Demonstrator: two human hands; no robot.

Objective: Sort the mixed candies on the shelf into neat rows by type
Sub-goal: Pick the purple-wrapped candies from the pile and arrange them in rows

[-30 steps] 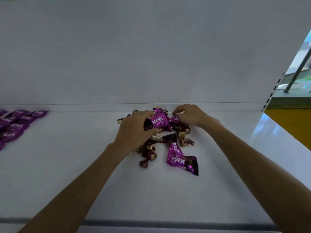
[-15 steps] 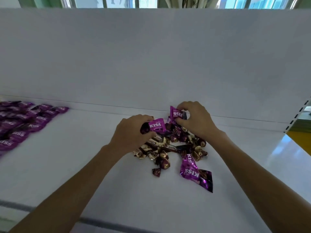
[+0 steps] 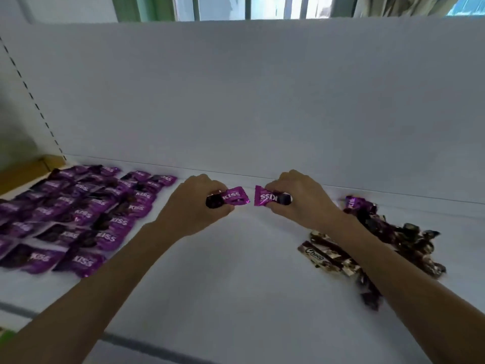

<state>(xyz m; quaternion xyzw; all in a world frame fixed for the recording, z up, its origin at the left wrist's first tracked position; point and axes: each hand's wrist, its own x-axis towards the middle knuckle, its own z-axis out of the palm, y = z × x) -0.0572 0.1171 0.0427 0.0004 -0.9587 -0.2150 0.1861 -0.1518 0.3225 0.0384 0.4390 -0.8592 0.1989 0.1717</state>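
My left hand point(image 3: 194, 206) pinches a purple KISS candy point(image 3: 235, 197) above the white shelf point(image 3: 236, 271). Close beside it, my right hand point(image 3: 299, 200) pinches a second purple KISS candy point(image 3: 265, 199). The two packets almost meet end to end at mid shelf, near the back wall. To the left lie rows of purple KISS candies point(image 3: 78, 216). At the right sits a mixed pile of brown and gold candies point(image 3: 393, 243), partly hidden by my right forearm, with a brown Choco bar point(image 3: 319, 257) at its near edge.
A white back panel point(image 3: 262, 101) rises behind the shelf. The shelf's front edge has a grey strip point(image 3: 126, 341). A perforated upright point(image 3: 34, 98) stands at the far left, with a brown cardboard piece point(image 3: 23, 174) beside it.
Both hands have lifted one KISS candy each out of the mixed pile and carried them left. The view has swung left, so the sorted purple rows are now in full view.
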